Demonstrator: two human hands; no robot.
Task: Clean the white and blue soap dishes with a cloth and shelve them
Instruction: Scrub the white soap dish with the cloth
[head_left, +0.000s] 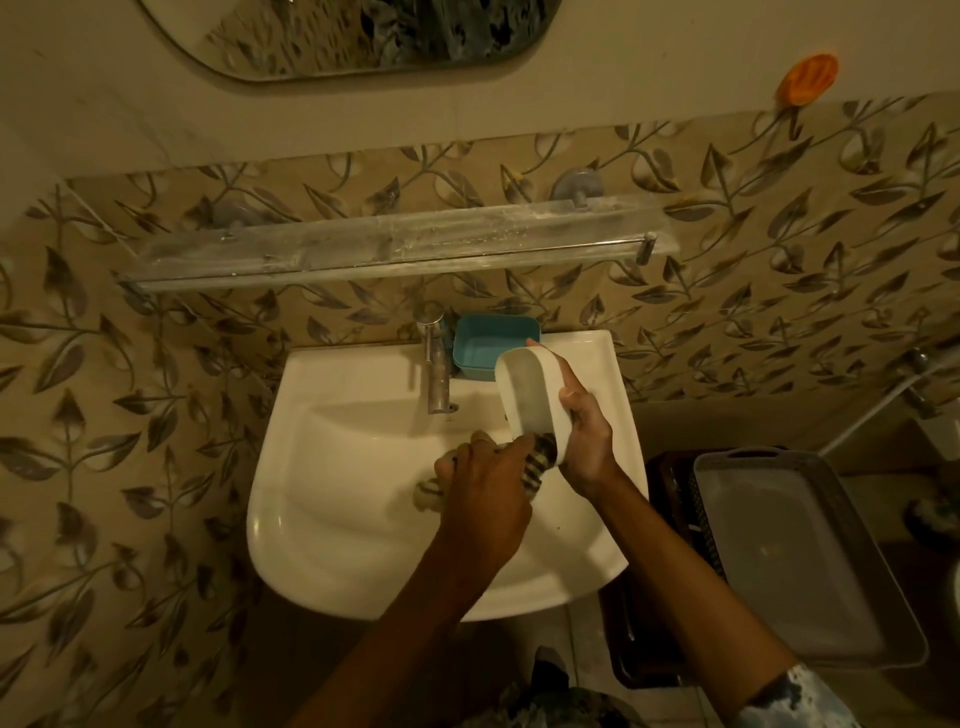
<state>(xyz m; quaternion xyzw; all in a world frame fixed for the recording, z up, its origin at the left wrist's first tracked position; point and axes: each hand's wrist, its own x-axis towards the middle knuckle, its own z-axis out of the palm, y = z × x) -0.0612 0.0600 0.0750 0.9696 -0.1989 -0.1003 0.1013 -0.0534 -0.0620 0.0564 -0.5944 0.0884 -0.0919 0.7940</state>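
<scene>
Fingers (498, 449) of the left hand (483, 483) curled tight round a bunched, dark-and-pale striped cloth (537, 457), pressing the wad against the near end of the oval white plastic soap dish (524, 400). Just beyond, right hand (587, 436) clamped on that dish: thumb laid on the rim of one long side, the other fingers wrapped behind the back, one fingertip showing at the far end. Held tilted over the bowl of the white ceramic washbasin (311, 374), hollow turned leftward toward the cloth.

Handling, as a judgement: likely light, rigid and thin-walled, smooth and probably slick when wet. Little to fear from a drop beyond a chip or a clatter against the ceramic. Best taken across the short width, thumb on one long rim and fingers on the opposite wall, as now, leaving the hollow free for wiping. Cloth soft and limp, useful only balled up.

Farther back, rectangular teal-blue plastic soap dish (493, 345) sitting upright on the basin's back ledge, just right of the steel pillar tap (436, 364), partly behind the white dish's far end, touched by neither hand. Similar in feel by the look of it, with straight walls offering an easy pinch on the rim. Above, on the leaf-patterned tiles, long glass shelf (395, 244) with a metal rail, dusty-looking: presumably the destination for both.
</scene>
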